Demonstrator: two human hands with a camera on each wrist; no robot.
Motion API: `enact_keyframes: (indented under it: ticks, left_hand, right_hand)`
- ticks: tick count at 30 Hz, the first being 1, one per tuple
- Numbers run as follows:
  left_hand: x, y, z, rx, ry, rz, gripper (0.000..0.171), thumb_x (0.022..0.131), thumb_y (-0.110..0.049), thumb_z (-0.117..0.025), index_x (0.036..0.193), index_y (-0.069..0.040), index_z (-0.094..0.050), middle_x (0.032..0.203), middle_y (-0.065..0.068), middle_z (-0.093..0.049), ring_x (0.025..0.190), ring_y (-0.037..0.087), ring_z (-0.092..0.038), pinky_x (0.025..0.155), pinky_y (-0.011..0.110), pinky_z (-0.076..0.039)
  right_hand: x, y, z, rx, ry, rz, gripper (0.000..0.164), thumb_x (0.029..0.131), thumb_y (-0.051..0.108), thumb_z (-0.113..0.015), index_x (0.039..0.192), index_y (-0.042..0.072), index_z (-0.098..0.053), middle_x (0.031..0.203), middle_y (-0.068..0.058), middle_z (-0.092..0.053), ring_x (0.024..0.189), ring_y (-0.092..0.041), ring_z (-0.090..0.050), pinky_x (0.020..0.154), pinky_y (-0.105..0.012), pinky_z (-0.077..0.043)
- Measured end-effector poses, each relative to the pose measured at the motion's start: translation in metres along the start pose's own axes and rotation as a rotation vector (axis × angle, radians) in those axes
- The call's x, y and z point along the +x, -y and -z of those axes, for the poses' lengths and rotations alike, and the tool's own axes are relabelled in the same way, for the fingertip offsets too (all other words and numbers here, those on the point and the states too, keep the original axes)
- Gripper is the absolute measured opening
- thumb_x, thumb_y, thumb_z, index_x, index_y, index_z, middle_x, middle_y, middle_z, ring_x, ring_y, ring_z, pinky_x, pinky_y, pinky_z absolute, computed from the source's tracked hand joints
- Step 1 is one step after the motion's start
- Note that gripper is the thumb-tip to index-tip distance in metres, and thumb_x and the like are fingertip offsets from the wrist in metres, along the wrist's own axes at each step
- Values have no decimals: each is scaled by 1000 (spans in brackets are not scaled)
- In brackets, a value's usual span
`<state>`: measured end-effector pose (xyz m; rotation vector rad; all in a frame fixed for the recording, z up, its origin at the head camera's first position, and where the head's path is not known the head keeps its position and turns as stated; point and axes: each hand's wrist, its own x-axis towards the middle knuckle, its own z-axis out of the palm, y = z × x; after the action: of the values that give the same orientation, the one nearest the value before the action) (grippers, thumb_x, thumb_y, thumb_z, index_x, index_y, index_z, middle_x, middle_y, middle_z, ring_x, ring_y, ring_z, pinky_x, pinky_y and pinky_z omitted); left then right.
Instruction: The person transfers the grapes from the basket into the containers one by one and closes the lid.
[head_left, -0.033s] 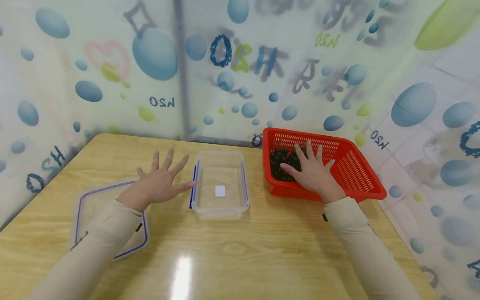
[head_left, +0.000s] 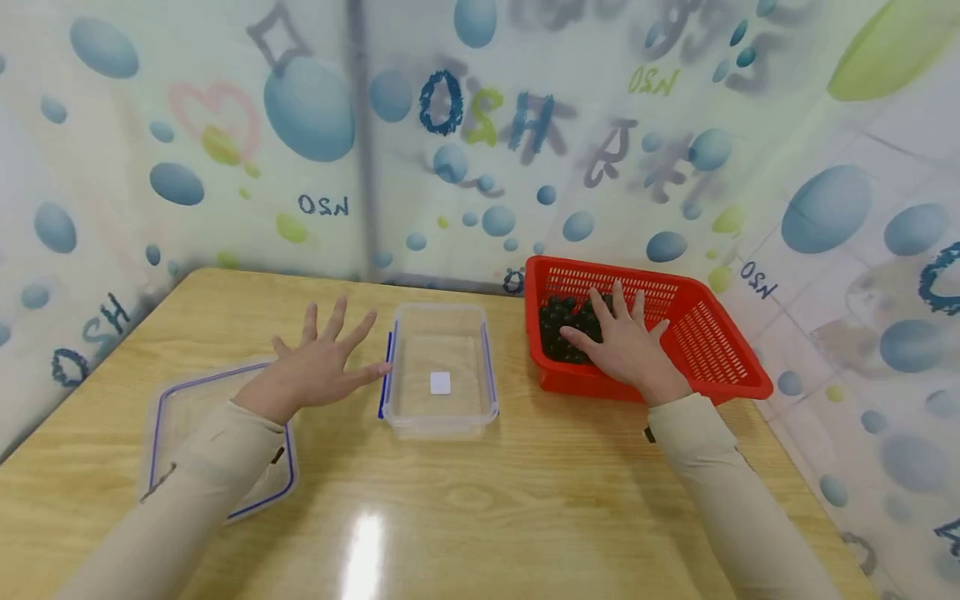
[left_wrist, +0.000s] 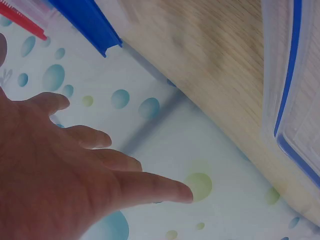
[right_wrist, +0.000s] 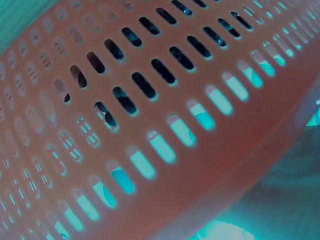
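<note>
My left hand (head_left: 303, 375) has its fingers spread, palm down, with nothing held. Its thumb overlaps the left edge of a clear plastic container (head_left: 442, 423), which stands without a lid and shows a small white square (head_left: 440, 382) within. Below the left wrist lies a clear lid (head_left: 202, 387) with a blue seal. My right hand (head_left: 628, 350), also spread, overlaps a red slotted basket (head_left: 720, 342) with small dark round balls (head_left: 555, 321) in its left part. In the right wrist view the basket's slotted wall (right_wrist: 165, 145) fills most of the picture, hiding the hand.
A wooden table (head_left: 465, 508) carries everything. Behind it and along both sides hangs a pale sheet (head_left: 420, 200) printed with bubbles and letters. The left wrist view catches the container's blue side flap (left_wrist: 90, 25) and the lid's edge (left_wrist: 280, 100).
</note>
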<state>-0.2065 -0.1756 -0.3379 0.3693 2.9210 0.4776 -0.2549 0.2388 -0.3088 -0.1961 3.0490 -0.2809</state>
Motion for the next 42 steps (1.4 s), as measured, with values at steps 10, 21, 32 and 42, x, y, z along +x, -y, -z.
enact_keyframes:
  ticks: [10,21,32,42]
  left_hand:
    - [4,4,-1,-78,-19,-74,96,93,-70,-45,159,-10,-10,159,27,11,139,52,17,97,82,0]
    - [21,12,-15,-259,-44,-224,95,94,-53,-61,155,2,-13,158,23,-17,141,43,-23,112,55,-24]
    - [26,10,-24,-287,6,-220,77,96,-37,-65,153,-1,-28,144,31,-40,130,47,-41,105,58,-35]
    - [25,9,-21,-292,4,-238,74,96,-36,-64,152,0,-30,148,25,-37,135,43,-36,109,56,-31]
  right_hand:
    - [3,-3,-2,38,23,-4,103,88,79,-35,159,10,-5,161,-23,8,140,-50,19,97,-78,10]
    - [7,7,-1,74,-3,53,101,89,76,-41,159,10,-10,162,-22,1,144,-45,10,107,-72,0]
    - [29,19,-9,140,95,87,82,94,47,-63,158,16,-23,160,-18,-18,142,-43,-21,104,-68,-29]
    - [44,20,-19,115,151,83,73,94,38,-65,155,15,-32,157,-20,-25,137,-42,-31,103,-66,-32]
